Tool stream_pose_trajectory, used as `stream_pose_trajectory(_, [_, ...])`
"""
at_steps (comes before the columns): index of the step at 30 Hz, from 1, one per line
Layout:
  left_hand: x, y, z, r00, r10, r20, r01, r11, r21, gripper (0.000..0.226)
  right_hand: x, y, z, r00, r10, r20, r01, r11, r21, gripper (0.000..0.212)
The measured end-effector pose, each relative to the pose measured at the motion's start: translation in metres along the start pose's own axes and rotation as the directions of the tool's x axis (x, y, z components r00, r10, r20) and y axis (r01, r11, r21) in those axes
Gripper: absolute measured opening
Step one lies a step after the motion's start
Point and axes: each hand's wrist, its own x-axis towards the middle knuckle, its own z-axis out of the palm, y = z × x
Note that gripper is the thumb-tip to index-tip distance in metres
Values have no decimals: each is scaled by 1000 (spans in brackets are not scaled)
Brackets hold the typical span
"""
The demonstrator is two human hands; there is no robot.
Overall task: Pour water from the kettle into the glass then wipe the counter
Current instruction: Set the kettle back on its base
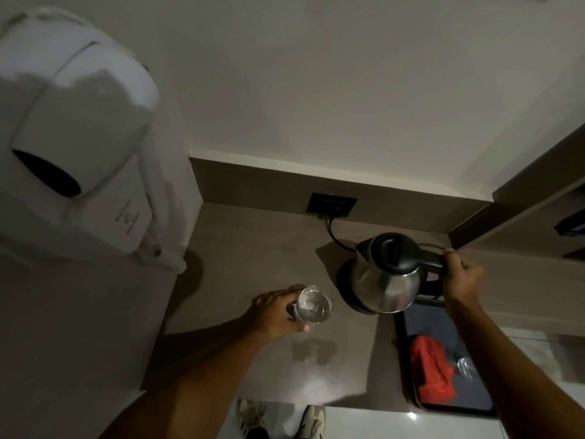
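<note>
The kettle [384, 277] is gripped by its handle in the right hand [460, 274], above its base; the glass [313, 308] is clasped in the left hand [275, 313] over the desk [253, 248]. Pouring seems imminent: the spout must be tipped over the rim.

Open desk [253, 248] stretch at centre-back, btwn left wall and kettle [384, 280]; wet patch [313, 348] near front edge, nothing standing on it. Glass [311, 307] in left hand [273, 312] sits mid-front; gap to kettle narrow. Kettle in right hand [462, 274] over its base, blocks right-centre. Cord [335, 236] runs from socket [332, 204] behind it. Tray [411, 324] w/ red cloth [430, 369] fills front right. Wall dispenser [76, 134] overhangs left side.
</note>
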Motion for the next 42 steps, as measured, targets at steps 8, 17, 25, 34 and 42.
stream_pose_trajectory(8, [2, -3, 4, 1000, -12, -14, 11, 1000, -25, 94, 12, 23, 11, 999, 35, -10, -33, 992, 122, 38])
stream_pose_trajectory(17, [5, -3, 8, 999, -29, -17, 28, 999, -25, 95, 13, 28, 11, 998, 22, 51, -27, 995, 94, 37])
stream_pose_trajectory(25, [5, -3, 10, 999, -21, -30, 20, 999, -29, 93, 10, 18, 8, 1000, -3, 21, 3, 999, -40, 43])
stream_pose_trajectory(34, [4, -7, 17, 997, 26, -66, -28, 999, -23, 88, -75, 95, -21, 998, -55, 44, 68, 914, -400, 64])
stream_pose_trajectory(42, [1, -15, 24, 996, 29, -90, -32, 999, -32, 90, -123, 185, -51, 949, 201, 244, 66, 628, -775, 85])
